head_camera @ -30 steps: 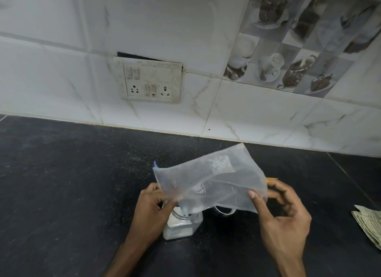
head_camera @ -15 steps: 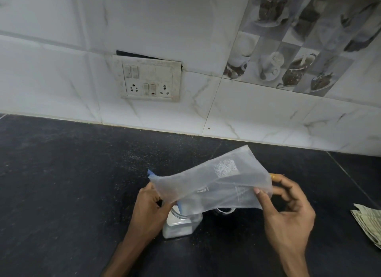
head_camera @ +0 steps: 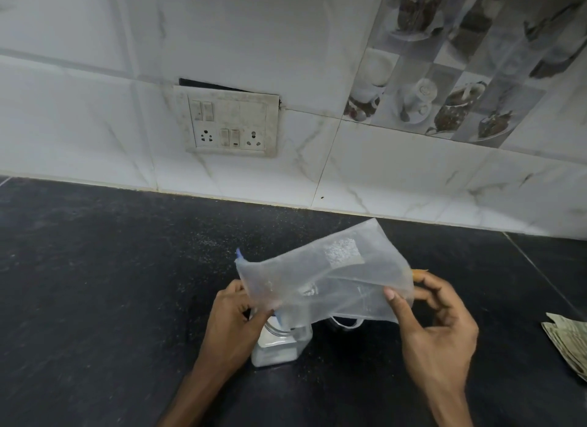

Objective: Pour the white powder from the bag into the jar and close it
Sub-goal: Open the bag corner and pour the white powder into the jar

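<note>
Pour approx done: bag point(head_camera: 324, 277) looks near empty, held w/ left hand point(head_camera: 235, 325) and right hand point(head_camera: 435, 328) pinching its ends. Jar point(head_camera: 279, 347) below has powder, no lid on yet.

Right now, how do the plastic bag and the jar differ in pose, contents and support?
The bag is held in the air, stretched sideways between the left hand and right hand; the jar stands upright on the dark counter. The bag looks almost empty; the jar holds white powder in its lower part. The bag is limp film; the jar is rigid. Both are see-through, and the bag's lower corner hangs over the jar's mouth.
</note>
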### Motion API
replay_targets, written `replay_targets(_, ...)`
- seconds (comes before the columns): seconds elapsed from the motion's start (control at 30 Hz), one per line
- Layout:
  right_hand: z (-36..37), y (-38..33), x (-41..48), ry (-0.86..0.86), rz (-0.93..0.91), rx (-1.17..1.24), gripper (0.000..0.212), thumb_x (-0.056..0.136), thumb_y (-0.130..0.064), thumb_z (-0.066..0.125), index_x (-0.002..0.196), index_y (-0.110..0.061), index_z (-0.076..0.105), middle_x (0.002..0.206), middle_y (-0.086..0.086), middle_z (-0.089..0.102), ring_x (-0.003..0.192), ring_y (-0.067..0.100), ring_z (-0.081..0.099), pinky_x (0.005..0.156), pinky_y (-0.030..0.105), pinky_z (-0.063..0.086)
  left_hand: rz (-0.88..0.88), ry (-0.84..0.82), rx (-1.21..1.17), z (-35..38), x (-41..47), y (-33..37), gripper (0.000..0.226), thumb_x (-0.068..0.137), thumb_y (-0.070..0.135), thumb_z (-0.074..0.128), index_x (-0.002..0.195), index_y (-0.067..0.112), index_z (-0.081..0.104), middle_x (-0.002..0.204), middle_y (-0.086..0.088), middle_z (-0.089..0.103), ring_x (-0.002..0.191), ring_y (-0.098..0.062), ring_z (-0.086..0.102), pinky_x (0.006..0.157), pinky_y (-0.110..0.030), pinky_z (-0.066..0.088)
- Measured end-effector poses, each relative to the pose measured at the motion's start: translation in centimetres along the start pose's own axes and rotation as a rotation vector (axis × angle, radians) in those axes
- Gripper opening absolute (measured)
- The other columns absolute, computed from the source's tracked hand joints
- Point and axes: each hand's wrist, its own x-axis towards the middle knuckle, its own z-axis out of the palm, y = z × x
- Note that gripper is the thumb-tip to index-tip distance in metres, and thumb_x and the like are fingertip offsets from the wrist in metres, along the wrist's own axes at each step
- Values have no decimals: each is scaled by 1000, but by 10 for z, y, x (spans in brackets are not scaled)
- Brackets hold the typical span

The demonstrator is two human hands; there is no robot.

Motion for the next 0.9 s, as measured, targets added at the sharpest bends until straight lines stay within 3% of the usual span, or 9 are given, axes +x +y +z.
replay_targets(0.1,1,-1,-2,6,2,0,34,73,5,80,96,-18,68,93,-17,73,76,-1,69,72,8,51,-17,9,-31,0,0,-1,6,76,28,83,73,32,78,82,6,72,84,-17,69,70,-46,59)
replay_targets(0.2,1,-1,-2,4,7,0,33,74,4,80,95,-19,68,89,-23,72,76,-1,69,73,9,52,-4,18,-27,0,-1,-1,28,73,46,73,68,19,75,79,2,71,81,-17,69,68,-47,57)
replay_targets(0.3,1,-2,-2,18,1,6,32,73,5,80,96,-15,69,93,-20,73,76,-1,69,72,8,51,0,20,-22,1,0,1,6,75,32,82,76,33,76,80,4,72,82,-13,69,70,-44,58)
replay_targets(0.43,1,-4,-1,-9,-11,-12,33,73,3,80,94,-20,69,93,-22,72,76,0,69,72,11,53,15,16,-14,2,-2,0,21,73,42,77,69,22,74,80,5,71,80,-15,69,67,-46,57)
replay_targets(0.53,1,-3,-1,22,-7,-14,34,73,4,80,97,-17,69,99,-14,72,78,2,69,74,13,54,-7,17,-3,3,0,-2,21,75,26,85,67,10,74,80,3,72,80,-15,69,67,-49,57)
replay_targets(0.57,0,-3,-1,13,-8,-16,33,73,3,80,97,-17,69,98,-15,72,78,2,69,74,14,55,-8,18,-4,3,-1,-4,27,74,31,84,66,7,73,81,1,72,79,-15,69,66,-49,56)
replay_targets(0.67,1,-2,-1,-12,-19,-28,33,74,3,79,91,-23,68,91,-22,72,77,0,68,74,12,53,-4,21,1,4,-1,-3,28,72,47,75,69,19,77,83,-1,72,81,-16,69,67,-47,57)
replay_targets(0.77,1,0,1,21,0,32,34,75,4,78,93,-23,68,94,-20,72,79,1,68,75,12,53,-33,11,-28,5,-1,-4,16,76,25,84,71,15,73,83,2,74,78,-18,71,67,-50,57)
replay_targets(0.9,1,-1,3,36,69,106,44,75,-2,78,112,-19,64,100,-8,76,86,5,69,85,16,51,-47,41,-53,4,-1,0,16,76,23,84,77,18,69,85,0,74,79,-20,71,67,-52,57)
